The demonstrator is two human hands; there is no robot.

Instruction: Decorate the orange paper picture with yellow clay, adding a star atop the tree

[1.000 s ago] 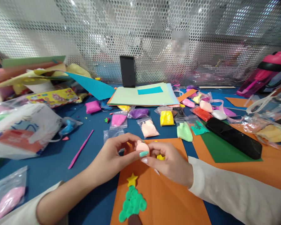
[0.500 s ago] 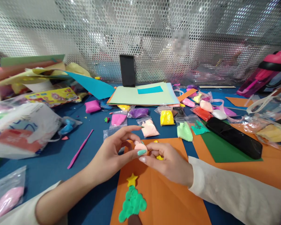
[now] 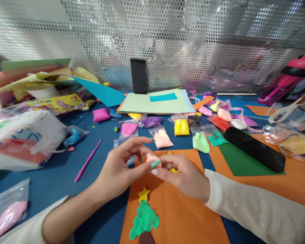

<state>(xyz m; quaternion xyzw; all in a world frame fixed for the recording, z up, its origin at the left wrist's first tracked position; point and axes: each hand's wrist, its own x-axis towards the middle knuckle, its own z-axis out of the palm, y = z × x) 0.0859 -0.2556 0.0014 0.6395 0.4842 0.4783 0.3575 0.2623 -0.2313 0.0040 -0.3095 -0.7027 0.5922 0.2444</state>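
Between the fingertips of both hands is a small flattened piece of peach modelling clay (image 3: 152, 158). My left hand (image 3: 125, 166) pinches it with thumb and fingers, the index finger raised. From the other side, my right hand (image 3: 181, 174) grips its edge between thumb and index finger. Below them lies an orange paper sheet (image 3: 185, 210) bearing a green clay tree (image 3: 144, 218) with a brown trunk (image 3: 146, 238) and a yellow star (image 3: 143, 194) on top. Another bit of yellow clay (image 3: 174, 170) shows partly behind my right fingers.
Bags of clay, including peach (image 3: 162, 138), yellow (image 3: 181, 127) and light green (image 3: 200, 142), lie beyond my hands. A pink modelling tool (image 3: 87, 161) rests at left. A black case (image 3: 254, 149) lies at right, and a phone (image 3: 139, 76) leans against the perforated metal screen (image 3: 165, 40).
The peach clay has tilted and looks flatter from this angle, with a small lip at its far edge. My left fingers have shifted slightly around it; my right hand stays nearly still.
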